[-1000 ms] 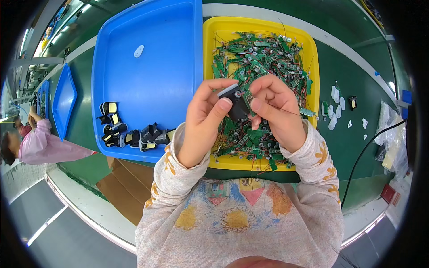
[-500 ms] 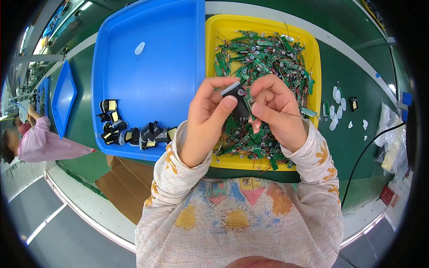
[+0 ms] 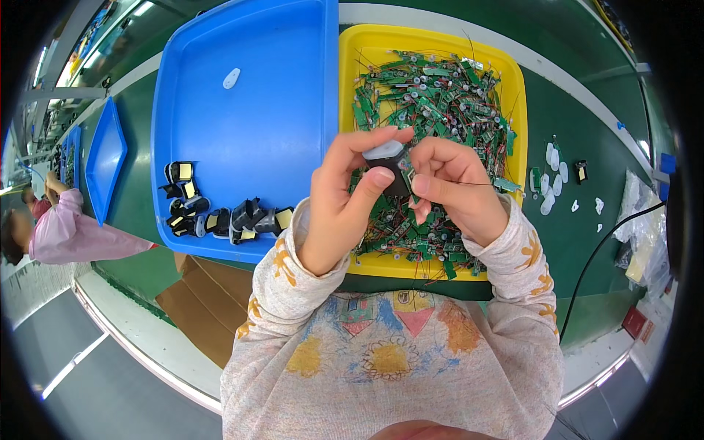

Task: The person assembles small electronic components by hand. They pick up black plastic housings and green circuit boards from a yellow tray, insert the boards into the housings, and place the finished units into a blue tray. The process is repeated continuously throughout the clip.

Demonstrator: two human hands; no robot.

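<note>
L hand (image 3: 339, 198) curled, pinching small black part w/ grey cap (image 3: 389, 163); R hand (image 3: 456, 187) pinching same part, over yellow tray (image 3: 513, 88). Vs 0.5 s ago: grip unchanged.

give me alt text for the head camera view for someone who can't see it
Both hands, left hand and right hand, hold a small black part above a yellow tray heaped with green circuit boards. To the left, a blue tray holds black parts.

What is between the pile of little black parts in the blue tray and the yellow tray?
Only bare blue tray floor lies between the black parts and the yellow tray, besides the left hand, in the head view.
</note>
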